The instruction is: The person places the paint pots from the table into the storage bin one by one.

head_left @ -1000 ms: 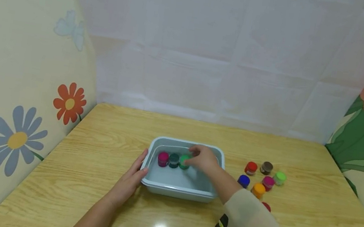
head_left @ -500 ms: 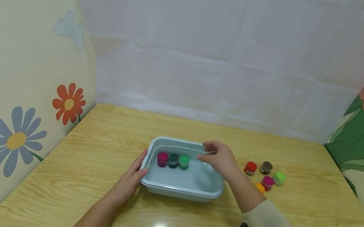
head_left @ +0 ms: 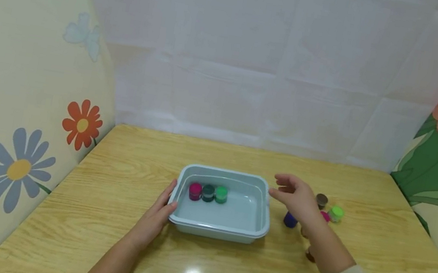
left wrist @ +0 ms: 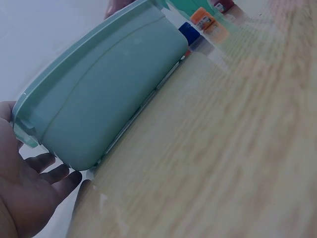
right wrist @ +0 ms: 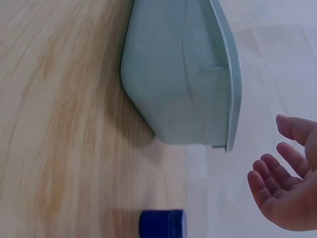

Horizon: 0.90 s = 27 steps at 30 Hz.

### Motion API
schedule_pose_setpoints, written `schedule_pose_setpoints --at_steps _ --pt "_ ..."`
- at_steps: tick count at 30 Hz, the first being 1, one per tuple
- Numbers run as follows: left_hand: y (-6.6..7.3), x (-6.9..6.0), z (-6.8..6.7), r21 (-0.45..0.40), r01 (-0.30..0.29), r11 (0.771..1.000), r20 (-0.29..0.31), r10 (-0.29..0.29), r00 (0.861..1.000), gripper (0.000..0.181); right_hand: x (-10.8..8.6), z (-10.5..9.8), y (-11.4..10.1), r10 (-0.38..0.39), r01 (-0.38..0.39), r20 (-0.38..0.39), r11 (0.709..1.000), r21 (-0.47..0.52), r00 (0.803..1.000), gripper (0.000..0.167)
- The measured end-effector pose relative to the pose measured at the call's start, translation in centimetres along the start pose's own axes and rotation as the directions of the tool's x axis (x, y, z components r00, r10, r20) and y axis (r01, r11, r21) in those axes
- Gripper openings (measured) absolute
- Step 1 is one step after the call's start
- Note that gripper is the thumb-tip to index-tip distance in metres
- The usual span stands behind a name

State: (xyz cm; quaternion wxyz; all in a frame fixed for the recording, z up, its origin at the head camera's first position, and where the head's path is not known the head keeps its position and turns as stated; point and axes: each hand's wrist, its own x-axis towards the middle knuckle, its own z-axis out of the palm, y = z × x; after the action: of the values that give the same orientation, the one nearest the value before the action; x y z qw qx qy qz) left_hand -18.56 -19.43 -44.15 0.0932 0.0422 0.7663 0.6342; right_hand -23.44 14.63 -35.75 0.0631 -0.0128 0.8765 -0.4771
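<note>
A pale blue-green plastic basin stands on the table. Inside it, a magenta-lidded jar, a dark green jar and a lighter green jar sit side by side near the left end. My left hand holds the basin's left end, thumb at the rim and fingers against the outer wall, as the left wrist view also shows. Just past the basin's right rim, my right hand hovers with nothing in its loosely bent fingers. Below it stands a blue jar, seen also in the right wrist view.
Right of the basin are a brown-lidded jar, a light green jar and a pink-lidded jar. More jars are partly hidden by the right forearm. An orange jar shows in the left wrist view. White cloth backs the table.
My right hand has let go of the lighter green jar, leaving it in the basin, and has moved right, out past the rim toward the loose jars. The left hand has stayed put.
</note>
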Motion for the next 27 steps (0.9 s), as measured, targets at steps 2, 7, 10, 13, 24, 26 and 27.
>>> schedule_pose_setpoints --at_steps 2,7,10,13,24,26,27 --pt "0.0 0.0 0.0 0.001 0.0 1.0 0.0 0.0 1.0 0.06 -0.4 -0.6 0.6 0.001 -0.001 -0.01 1.0 -0.005 1.0 0.053" --pt "0.0 0.0 0.0 0.005 -0.005 1.0 -0.003 0.005 1.0 0.06 -1.5 -1.6 2.0 -0.001 0.001 -0.044 1.0 0.0 0.999 0.055" --pt "0.0 0.0 0.0 0.005 -0.005 1.0 -0.002 0.005 1.0 0.059 -2.2 -2.1 2.8 0.008 -0.007 -0.054 1.0 0.009 0.998 0.057" --pt "0.0 0.1 0.0 0.005 -0.006 1.0 0.001 0.006 1.0 0.059 -2.9 -2.6 3.6 0.034 -0.033 -0.061 0.999 0.011 0.998 0.06" --pt "0.0 0.0 0.0 0.014 -0.004 1.0 -0.003 0.004 1.0 0.059 -5.1 -3.7 6.0 0.105 -0.108 -0.087 0.994 -0.03 0.991 0.065" --pt "0.1 0.0 0.0 0.014 -0.001 1.0 -0.004 0.001 1.0 0.059 -5.3 -3.8 6.5 0.102 -0.107 -0.096 0.993 -0.042 0.99 0.063" --pt "0.1 0.0 0.0 0.016 0.001 1.0 -0.004 -0.001 1.0 0.059 -5.4 -3.8 6.7 0.098 -0.104 -0.099 0.993 -0.052 0.99 0.061"
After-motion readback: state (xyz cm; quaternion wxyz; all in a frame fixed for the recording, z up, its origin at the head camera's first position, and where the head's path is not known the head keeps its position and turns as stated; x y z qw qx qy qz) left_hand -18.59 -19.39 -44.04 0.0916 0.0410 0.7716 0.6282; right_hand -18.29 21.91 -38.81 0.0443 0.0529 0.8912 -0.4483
